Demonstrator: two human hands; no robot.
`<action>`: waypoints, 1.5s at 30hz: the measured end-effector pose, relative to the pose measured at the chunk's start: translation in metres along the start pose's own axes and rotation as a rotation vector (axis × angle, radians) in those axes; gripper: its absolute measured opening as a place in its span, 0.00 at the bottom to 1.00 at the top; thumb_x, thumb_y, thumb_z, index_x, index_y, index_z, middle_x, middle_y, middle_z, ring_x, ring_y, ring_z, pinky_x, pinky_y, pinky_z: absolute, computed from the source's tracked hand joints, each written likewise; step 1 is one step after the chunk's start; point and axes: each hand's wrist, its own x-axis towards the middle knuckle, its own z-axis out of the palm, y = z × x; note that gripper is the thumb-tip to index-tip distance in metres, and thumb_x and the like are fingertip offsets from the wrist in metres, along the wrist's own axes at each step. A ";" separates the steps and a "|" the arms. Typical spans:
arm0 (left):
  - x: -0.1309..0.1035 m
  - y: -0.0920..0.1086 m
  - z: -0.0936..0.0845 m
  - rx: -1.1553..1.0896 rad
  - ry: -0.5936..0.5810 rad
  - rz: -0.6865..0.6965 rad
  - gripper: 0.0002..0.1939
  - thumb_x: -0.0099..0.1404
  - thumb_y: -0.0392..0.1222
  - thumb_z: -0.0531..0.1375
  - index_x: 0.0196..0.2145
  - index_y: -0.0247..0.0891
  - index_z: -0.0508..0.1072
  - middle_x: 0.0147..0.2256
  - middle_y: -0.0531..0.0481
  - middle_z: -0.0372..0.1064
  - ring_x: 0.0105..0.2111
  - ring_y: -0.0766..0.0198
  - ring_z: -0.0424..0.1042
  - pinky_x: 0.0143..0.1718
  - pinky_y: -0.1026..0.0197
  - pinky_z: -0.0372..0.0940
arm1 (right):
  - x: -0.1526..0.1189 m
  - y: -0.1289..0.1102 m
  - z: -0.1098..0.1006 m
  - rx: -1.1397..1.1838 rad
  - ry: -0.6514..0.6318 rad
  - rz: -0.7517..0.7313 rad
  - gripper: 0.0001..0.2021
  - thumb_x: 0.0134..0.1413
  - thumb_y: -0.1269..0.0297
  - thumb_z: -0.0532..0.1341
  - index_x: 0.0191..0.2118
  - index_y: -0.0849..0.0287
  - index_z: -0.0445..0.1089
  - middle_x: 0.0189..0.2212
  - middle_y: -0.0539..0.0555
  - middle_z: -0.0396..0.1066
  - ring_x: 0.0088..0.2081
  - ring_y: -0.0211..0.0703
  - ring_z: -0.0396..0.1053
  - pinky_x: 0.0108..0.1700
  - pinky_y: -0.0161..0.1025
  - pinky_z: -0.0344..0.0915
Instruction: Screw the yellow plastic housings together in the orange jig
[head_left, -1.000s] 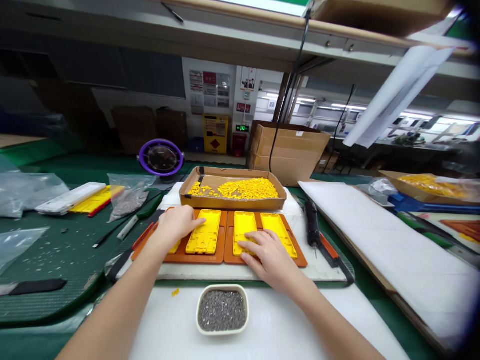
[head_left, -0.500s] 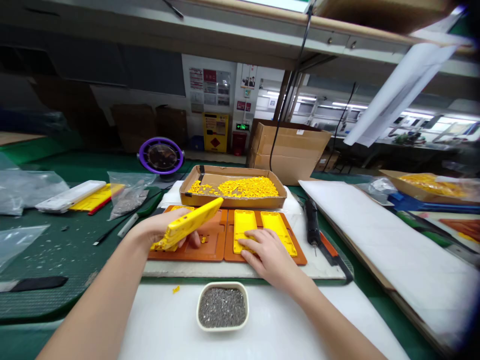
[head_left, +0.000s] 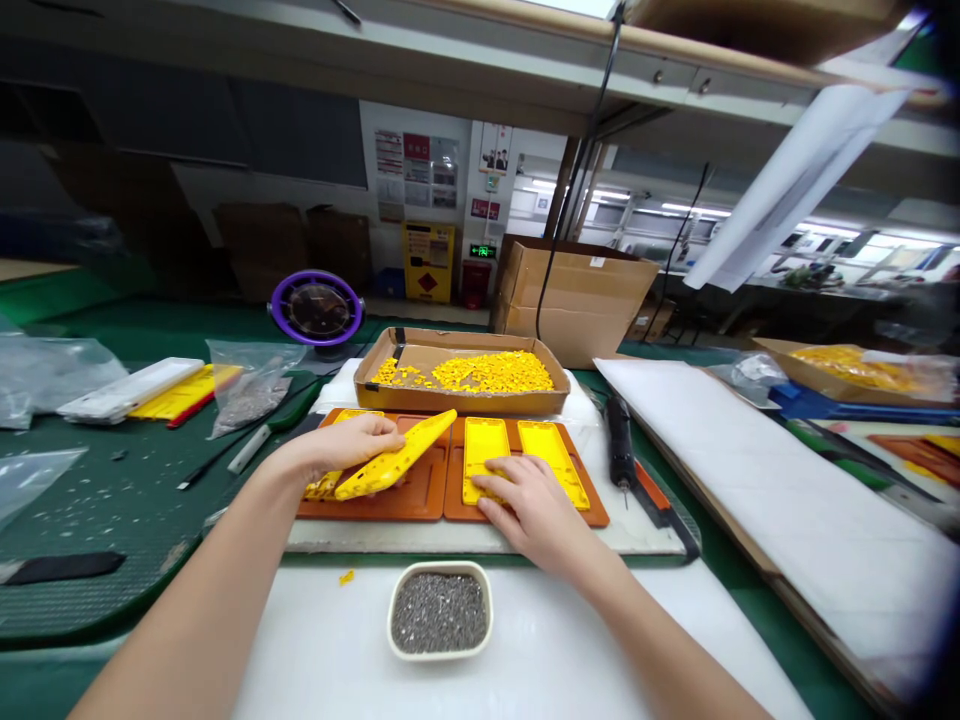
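My left hand [head_left: 346, 443] grips a long yellow plastic shell [head_left: 397, 466] and holds it tilted just above the left orange fixture tray [head_left: 409, 495]. Another yellow shell [head_left: 324, 484] lies under that hand in the tray's left slot. My right hand [head_left: 525, 508] rests flat on a yellow shell [head_left: 481, 452] seated in the right orange fixture tray [head_left: 596, 512], fingers spread. A second yellow shell [head_left: 553, 462] fills the slot beside it.
A cardboard tray of small yellow parts [head_left: 461, 374] stands behind the fixtures. A white dish of grey screws [head_left: 439, 611] sits near me. An electric screwdriver [head_left: 619, 446] lies to the right, white foam sheets [head_left: 780, 510] further right, and bags and tools on the green mat [head_left: 112, 500] to the left.
My left hand lifted the yellow shell out of the left fixture slot, then lowered it slightly. The right hand stayed pressed on its shell.
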 end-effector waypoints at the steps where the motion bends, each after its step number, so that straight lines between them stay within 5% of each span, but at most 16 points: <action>1: 0.000 0.001 0.001 -0.003 0.003 0.008 0.18 0.54 0.56 0.56 0.30 0.38 0.60 0.30 0.42 0.74 0.21 0.61 0.71 0.17 0.65 0.63 | 0.000 0.000 0.000 0.000 0.000 -0.001 0.14 0.62 0.59 0.51 0.49 0.52 0.68 0.48 0.54 0.66 0.50 0.47 0.60 0.55 0.48 0.54; 4: 0.000 0.002 -0.001 0.089 0.059 0.029 0.17 0.55 0.55 0.54 0.32 0.38 0.60 0.30 0.43 0.74 0.20 0.62 0.70 0.19 0.63 0.64 | 0.000 0.000 0.000 0.002 0.002 -0.007 0.14 0.62 0.59 0.51 0.49 0.52 0.68 0.48 0.54 0.66 0.50 0.47 0.60 0.55 0.48 0.53; 10: 0.012 -0.005 -0.010 0.497 0.354 0.036 0.16 0.56 0.54 0.50 0.28 0.38 0.64 0.28 0.47 0.71 0.29 0.58 0.71 0.25 0.63 0.61 | 0.001 0.004 0.001 0.001 0.058 0.015 0.14 0.62 0.60 0.52 0.49 0.56 0.68 0.48 0.56 0.66 0.50 0.48 0.60 0.54 0.47 0.55; 16: 0.025 -0.006 0.000 0.803 0.512 -0.067 0.10 0.54 0.47 0.52 0.22 0.38 0.63 0.32 0.40 0.70 0.37 0.47 0.70 0.32 0.56 0.60 | 0.000 0.005 0.003 -0.009 0.100 0.019 0.13 0.62 0.64 0.50 0.46 0.55 0.69 0.44 0.54 0.68 0.46 0.46 0.62 0.51 0.45 0.55; 23: 0.023 0.002 0.012 0.901 0.546 -0.125 0.21 0.53 0.60 0.55 0.33 0.39 0.64 0.37 0.37 0.71 0.38 0.43 0.69 0.31 0.54 0.60 | 0.000 0.001 0.002 -0.007 0.035 -0.025 0.13 0.62 0.60 0.52 0.47 0.53 0.70 0.45 0.53 0.67 0.48 0.45 0.61 0.53 0.46 0.53; 29: 0.031 -0.007 0.009 0.920 0.510 -0.090 0.22 0.53 0.62 0.54 0.31 0.39 0.64 0.37 0.37 0.71 0.38 0.46 0.70 0.29 0.55 0.58 | 0.001 0.000 0.000 -0.023 0.043 -0.013 0.13 0.62 0.59 0.52 0.46 0.53 0.70 0.44 0.53 0.68 0.47 0.44 0.62 0.53 0.45 0.53; 34: 0.044 -0.025 -0.001 0.896 0.507 0.019 0.23 0.53 0.64 0.53 0.31 0.39 0.63 0.34 0.38 0.71 0.36 0.45 0.70 0.30 0.55 0.58 | -0.002 -0.003 0.004 0.001 0.102 -0.024 0.13 0.61 0.57 0.53 0.47 0.52 0.70 0.42 0.52 0.69 0.45 0.43 0.63 0.53 0.44 0.54; 38: 0.047 -0.027 -0.004 0.894 0.492 0.048 0.21 0.56 0.62 0.51 0.30 0.39 0.61 0.33 0.39 0.71 0.35 0.44 0.71 0.32 0.53 0.59 | -0.001 0.009 -0.015 0.044 0.235 -0.007 0.13 0.60 0.59 0.53 0.46 0.54 0.70 0.40 0.53 0.70 0.44 0.43 0.64 0.51 0.42 0.57; 42: 0.045 -0.025 -0.003 0.919 0.487 0.053 0.17 0.58 0.58 0.49 0.29 0.40 0.59 0.33 0.40 0.71 0.36 0.45 0.71 0.32 0.53 0.59 | -0.001 0.059 -0.057 0.065 0.467 0.380 0.14 0.63 0.61 0.49 0.46 0.57 0.68 0.41 0.55 0.67 0.45 0.40 0.64 0.51 0.38 0.58; 45: 0.049 -0.029 -0.005 0.895 0.491 0.103 0.17 0.58 0.57 0.48 0.27 0.40 0.58 0.30 0.41 0.71 0.32 0.46 0.72 0.31 0.53 0.58 | -0.002 0.107 -0.075 0.054 0.441 0.799 0.18 0.58 0.60 0.55 0.52 0.63 0.63 0.48 0.63 0.62 0.50 0.50 0.62 0.53 0.49 0.56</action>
